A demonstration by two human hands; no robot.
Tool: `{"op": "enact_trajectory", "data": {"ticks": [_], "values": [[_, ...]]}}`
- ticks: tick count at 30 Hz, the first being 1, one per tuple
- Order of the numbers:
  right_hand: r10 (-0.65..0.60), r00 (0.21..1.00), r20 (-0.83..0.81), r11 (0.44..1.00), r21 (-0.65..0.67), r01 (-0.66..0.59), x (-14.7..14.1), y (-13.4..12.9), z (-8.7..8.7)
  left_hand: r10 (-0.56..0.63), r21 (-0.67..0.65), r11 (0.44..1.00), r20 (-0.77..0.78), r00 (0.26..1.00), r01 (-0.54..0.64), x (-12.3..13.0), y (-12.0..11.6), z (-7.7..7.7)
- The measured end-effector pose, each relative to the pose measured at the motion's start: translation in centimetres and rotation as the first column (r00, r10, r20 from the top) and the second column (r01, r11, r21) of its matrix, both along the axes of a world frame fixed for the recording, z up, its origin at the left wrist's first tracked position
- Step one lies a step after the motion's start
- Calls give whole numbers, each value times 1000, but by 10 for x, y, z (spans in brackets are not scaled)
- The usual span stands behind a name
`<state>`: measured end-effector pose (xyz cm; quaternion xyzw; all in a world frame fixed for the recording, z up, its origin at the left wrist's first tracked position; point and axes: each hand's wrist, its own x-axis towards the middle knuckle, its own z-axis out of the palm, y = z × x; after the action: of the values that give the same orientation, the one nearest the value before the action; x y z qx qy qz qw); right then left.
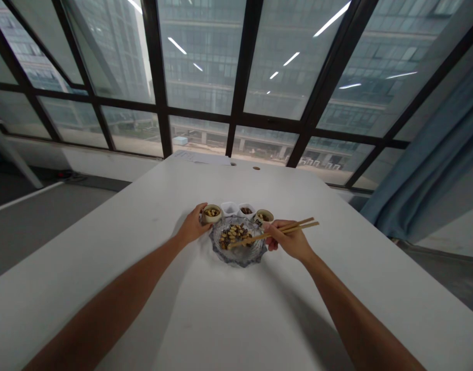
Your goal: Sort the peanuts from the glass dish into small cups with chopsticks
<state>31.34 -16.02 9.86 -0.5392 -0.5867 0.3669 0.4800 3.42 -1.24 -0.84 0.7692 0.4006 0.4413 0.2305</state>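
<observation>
Your left hand [193,224] curls around the small round cup [212,214] of yellowish pieces, at the left end of the cup row, about midway between the white table's [229,319] side edges. Next come two small white cups [238,209], then the faceted, wavy-rimmed clear bowl [238,262] of brown and tan pieces just nearer the table's front edge, your right hand [289,239] gripping slim wooden chopsticks [277,233] over it, beside a lettered cup [264,216].

a bowl [242,260] is sitting on the desk [221,314], small pieces [233,234] are lying in it, four cups [212,218] are standing in a row behind it, and papers [207,157] are lying at the desk's far end.
</observation>
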Motion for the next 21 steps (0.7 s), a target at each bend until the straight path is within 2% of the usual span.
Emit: {"op": "enact_trajectory", "data": {"ticks": [2,4,9,14,17,21], "values": [[98,995,4,993,-66,-98,-7,-5,0,0,2,1000,1,1000,0,0,0,0],[112,994,10,991,-77,-111,-11,-5,-3,1,3,1000,-7,1000,-1,0,0,1],[-58,998,11,997,50,57,-4,5,-6,12,-4,1000,-18,1000,-12,0,-1,2],[-208,978,25,964,173,201,6,6,-3,1,-11,1000,-25,1000,-1,0,-3,4],[-237,961,144,957,205,205,6,5,-6,0,-19,1000,-32,1000,-1,1,-4,5],[-210,933,291,962,231,145,0,5,-12,0,-15,1000,-31,1000,-1,1,-4,5]]}}
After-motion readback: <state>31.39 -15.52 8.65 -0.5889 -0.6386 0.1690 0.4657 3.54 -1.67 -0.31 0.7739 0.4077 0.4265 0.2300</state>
